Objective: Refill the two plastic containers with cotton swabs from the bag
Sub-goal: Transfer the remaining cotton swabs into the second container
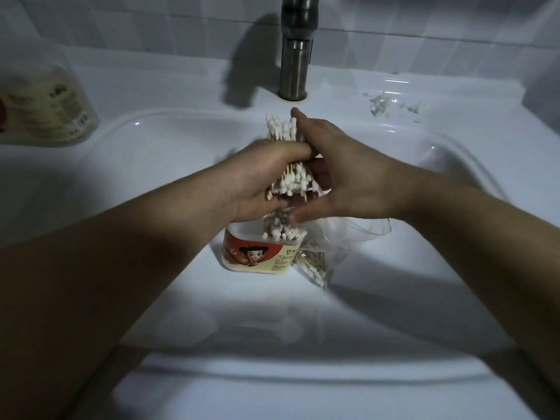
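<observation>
The bunch of cotton swabs (pixel 292 181) is held dead centre, just above the open container (pixel 257 256), which is stood in the sink (pixel 272 313) at about 6 o'clock from the bunch. The main risk, as judged from here, is the bunch itself: it's splayed and uneven, with tips poking out at 12 and at 6. If it's lowered crooked or the hold is eased too soon, swabs could get scattered across the sink. Swabs are already stood in the container, so extra ones could be jammed or bent, and the light tub could be tipped. The bag (pixel 333 237), slumped against the container at its 3 o'clock, could be snagged too.

The left hand (pixel 266 177) is wrapped round the bunch from 9 o'clock, fingers curled and clamped on the sticks. The right hand (pixel 342 177) is laid against it from 3 o'clock, fingers fairly straight and close together, thumb spread apart below — more pressing than gripping.

The second container (pixel 51 110) is parked way out at 10 o'clock on the counter (pixel 151 86), and the faucet (pixel 295 56) is at 12.
</observation>
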